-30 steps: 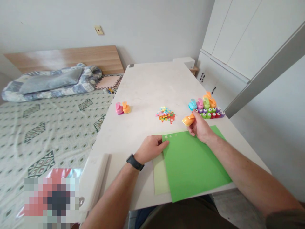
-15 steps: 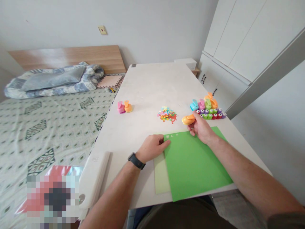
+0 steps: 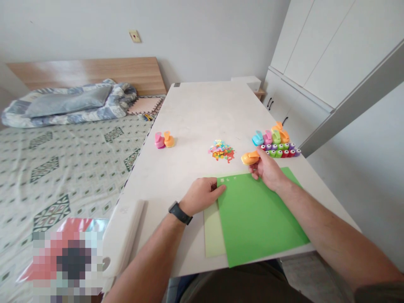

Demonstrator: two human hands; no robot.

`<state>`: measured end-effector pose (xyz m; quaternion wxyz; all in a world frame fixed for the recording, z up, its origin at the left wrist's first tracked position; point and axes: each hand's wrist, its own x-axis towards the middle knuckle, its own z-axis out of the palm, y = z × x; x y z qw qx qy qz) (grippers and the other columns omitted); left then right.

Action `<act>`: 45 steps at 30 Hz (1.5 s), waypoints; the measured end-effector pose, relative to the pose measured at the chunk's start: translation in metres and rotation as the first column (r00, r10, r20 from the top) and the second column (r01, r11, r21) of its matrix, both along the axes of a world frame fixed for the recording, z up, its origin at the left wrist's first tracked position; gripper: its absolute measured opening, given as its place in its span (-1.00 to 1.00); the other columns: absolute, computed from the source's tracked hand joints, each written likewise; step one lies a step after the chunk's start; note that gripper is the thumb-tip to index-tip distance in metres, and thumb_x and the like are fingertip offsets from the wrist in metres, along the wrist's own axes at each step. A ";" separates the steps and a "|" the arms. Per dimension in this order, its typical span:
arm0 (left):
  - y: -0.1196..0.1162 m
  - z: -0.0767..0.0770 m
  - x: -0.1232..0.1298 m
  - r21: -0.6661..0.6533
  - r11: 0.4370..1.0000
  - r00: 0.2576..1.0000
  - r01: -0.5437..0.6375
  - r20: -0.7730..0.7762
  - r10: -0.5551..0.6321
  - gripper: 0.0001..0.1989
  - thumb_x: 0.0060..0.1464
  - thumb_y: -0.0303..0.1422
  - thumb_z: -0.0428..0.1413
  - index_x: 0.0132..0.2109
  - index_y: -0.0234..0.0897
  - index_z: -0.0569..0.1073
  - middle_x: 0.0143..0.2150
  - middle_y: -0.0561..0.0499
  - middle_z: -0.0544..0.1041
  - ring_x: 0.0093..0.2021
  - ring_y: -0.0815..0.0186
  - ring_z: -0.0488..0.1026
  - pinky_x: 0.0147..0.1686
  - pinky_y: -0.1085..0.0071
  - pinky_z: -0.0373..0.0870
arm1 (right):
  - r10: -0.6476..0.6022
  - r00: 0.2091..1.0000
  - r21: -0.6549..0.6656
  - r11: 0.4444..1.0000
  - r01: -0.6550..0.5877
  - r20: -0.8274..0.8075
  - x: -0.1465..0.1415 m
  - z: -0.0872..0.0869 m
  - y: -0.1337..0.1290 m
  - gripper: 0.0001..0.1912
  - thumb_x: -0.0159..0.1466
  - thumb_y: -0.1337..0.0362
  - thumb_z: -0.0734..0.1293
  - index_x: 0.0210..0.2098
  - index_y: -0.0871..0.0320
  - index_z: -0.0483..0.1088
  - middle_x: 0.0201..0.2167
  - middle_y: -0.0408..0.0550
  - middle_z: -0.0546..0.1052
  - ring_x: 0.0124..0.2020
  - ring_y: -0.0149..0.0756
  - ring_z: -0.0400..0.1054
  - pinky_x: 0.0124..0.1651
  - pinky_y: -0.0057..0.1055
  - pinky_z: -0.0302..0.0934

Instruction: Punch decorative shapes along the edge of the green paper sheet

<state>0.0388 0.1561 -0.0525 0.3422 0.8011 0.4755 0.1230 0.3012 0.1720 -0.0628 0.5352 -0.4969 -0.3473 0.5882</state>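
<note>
Little has moved: the right grip [image 3: 267, 170] still clenches an orange punch [image 3: 250, 158], its long axis jutting left just beyond the green sheet's [image 3: 259, 219] far edge (the nearer hand to it), while the left grip [image 3: 202, 195] lies released on that sheet's left edge.

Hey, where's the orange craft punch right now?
In the head view, the orange craft punch is held in the right hand, just above the top edge of the green card sheet and left of the rows of small punches.

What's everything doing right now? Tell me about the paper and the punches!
Left hand, resting on the green card sheet's edge
Green card sheet, lying flat
Right hand, gripping the orange craft punch
Orange craft punch, held in the right hand
Pale green sheet, partly under the green card sheet
Paper cutouts, in a loose heap
</note>
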 end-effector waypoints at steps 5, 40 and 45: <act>0.000 0.000 0.000 -0.009 1.000 1.000 -0.007 -0.002 0.007 -0.54 0.24 -0.03 0.02 -0.49 -0.26 0.28 -0.57 0.11 0.24 -0.53 0.42 0.12 -0.50 0.40 -0.08 | 0.010 1.000 0.012 1.000 -0.009 -0.005 0.000 -0.001 0.001 -0.43 0.30 -0.28 0.26 -0.28 0.15 0.42 -0.52 -0.07 0.45 -0.60 -0.39 0.26 -0.76 -0.52 0.06; 0.000 0.000 0.000 -0.001 1.000 1.000 -0.003 0.013 0.003 -0.55 0.24 -0.03 0.02 -0.49 -0.26 0.28 -0.56 0.10 0.27 -0.53 0.41 0.14 -0.49 0.41 -0.06 | 0.005 1.000 0.019 1.000 -0.005 -0.022 0.000 0.001 -0.001 -0.47 0.30 -0.24 0.29 -0.25 0.15 0.44 -0.47 -0.08 0.46 -0.58 -0.40 0.28 -0.74 -0.52 0.06; 0.000 -0.001 0.000 0.001 1.000 1.000 -0.002 0.009 0.002 -0.54 0.24 -0.02 0.01 -0.49 -0.25 0.29 -0.56 0.10 0.27 -0.53 0.41 0.15 -0.49 0.40 -0.06 | 0.009 0.999 0.005 1.000 -0.009 -0.044 0.000 0.003 0.000 -0.46 0.30 -0.25 0.27 -0.26 0.14 0.43 -0.49 -0.09 0.47 -0.60 -0.41 0.28 -0.75 -0.51 0.06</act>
